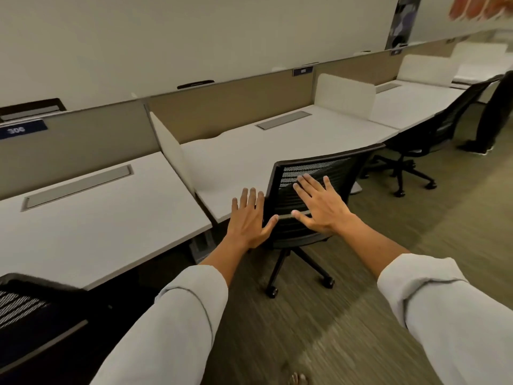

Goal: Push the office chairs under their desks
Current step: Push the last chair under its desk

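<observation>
A black mesh-backed office chair [341,173] stands at the middle white desk [244,159], its seat tucked under the desk edge and its wheeled base on the carpet. My left hand [248,218] is open with fingers spread at the left edge of the backrest. My right hand [319,205] is open and flat in front of the mesh back; I cannot tell if it touches. A second black chair [433,132] sits at the desk to the right. Part of a third chair [33,309] shows at the lower left, by the left desk [111,218].
Low beige partitions [227,107] run behind the desks, with white side dividers [172,151] between them. A person's dark trouser legs [494,112] stand at the far right. Green-grey carpet [333,329] covers the floor on the right.
</observation>
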